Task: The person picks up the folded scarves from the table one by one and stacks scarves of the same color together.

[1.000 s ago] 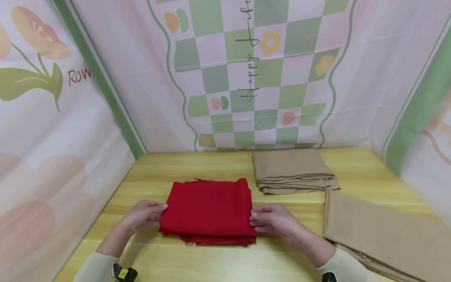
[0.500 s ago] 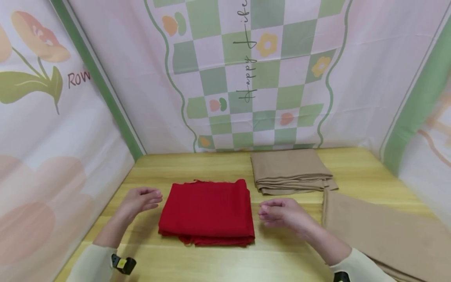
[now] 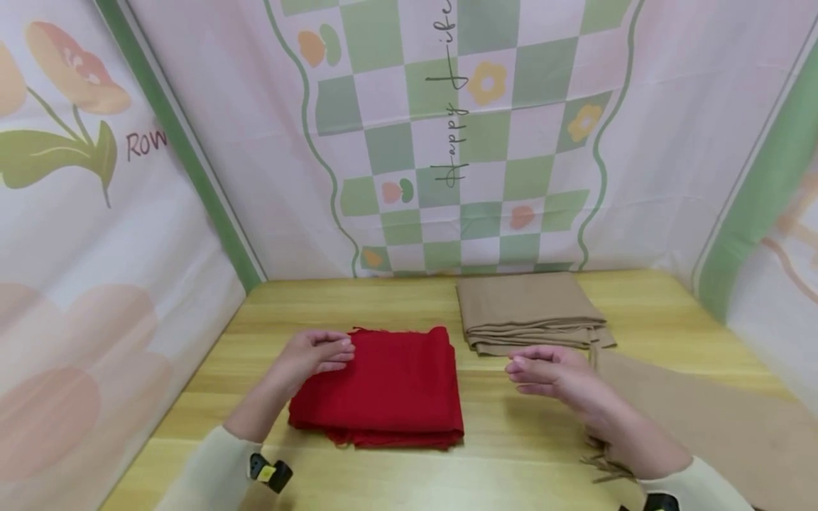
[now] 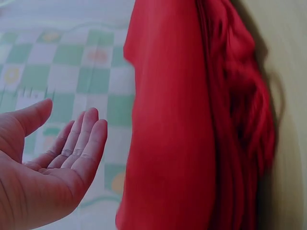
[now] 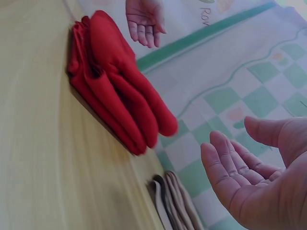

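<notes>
A folded red cloth (image 3: 396, 390) lies on the wooden table, its layered edges toward the person. My left hand (image 3: 313, 358) hovers over the cloth's left part; the left wrist view shows its fingers (image 4: 81, 148) relaxed, holding nothing, apart from the cloth. To the right of the red cloth, above the table, is my right hand (image 3: 556, 372). In the right wrist view its fingers (image 5: 225, 158) are loosely bent with the palm bare. It is close to a large folded tan cloth (image 3: 696, 419), partly covered by my right forearm. A smaller folded tan cloth (image 3: 530, 305) lies behind.
The wooden table (image 3: 300, 305) ends at a printed fabric wall (image 3: 441, 142) at the back. Another fabric wall (image 3: 77, 298) rises on the left, and one stands on the right.
Both hands have let go of the red cloth's sides. The left hand drew back, then moved right over the cloth; the right moved right. The large tan cloth's near-left edge has shifted.
</notes>
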`<action>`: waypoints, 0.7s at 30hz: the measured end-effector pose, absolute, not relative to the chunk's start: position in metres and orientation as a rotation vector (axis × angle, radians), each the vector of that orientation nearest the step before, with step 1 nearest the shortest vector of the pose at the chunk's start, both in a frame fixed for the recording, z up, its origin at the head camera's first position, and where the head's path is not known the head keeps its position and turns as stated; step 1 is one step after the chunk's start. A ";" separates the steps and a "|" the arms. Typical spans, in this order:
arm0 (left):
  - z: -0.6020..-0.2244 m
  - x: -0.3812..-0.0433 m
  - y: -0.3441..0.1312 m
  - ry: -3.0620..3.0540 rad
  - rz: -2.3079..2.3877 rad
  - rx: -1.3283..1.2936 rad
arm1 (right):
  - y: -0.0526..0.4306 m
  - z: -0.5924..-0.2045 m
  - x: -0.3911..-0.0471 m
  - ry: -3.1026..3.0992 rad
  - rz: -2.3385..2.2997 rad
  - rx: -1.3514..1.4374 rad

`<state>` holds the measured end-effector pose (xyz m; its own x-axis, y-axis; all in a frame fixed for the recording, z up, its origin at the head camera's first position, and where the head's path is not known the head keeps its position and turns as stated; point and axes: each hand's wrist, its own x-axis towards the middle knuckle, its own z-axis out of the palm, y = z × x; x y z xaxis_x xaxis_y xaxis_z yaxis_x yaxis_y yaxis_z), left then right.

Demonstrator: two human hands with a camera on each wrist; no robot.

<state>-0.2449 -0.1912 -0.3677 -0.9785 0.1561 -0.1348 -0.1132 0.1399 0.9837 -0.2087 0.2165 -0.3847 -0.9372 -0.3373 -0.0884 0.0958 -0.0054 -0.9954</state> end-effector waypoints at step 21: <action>-0.376 -0.238 -0.049 2.027 1.758 0.402 | 0.337 -0.395 -0.197 1.791 -2.202 -0.403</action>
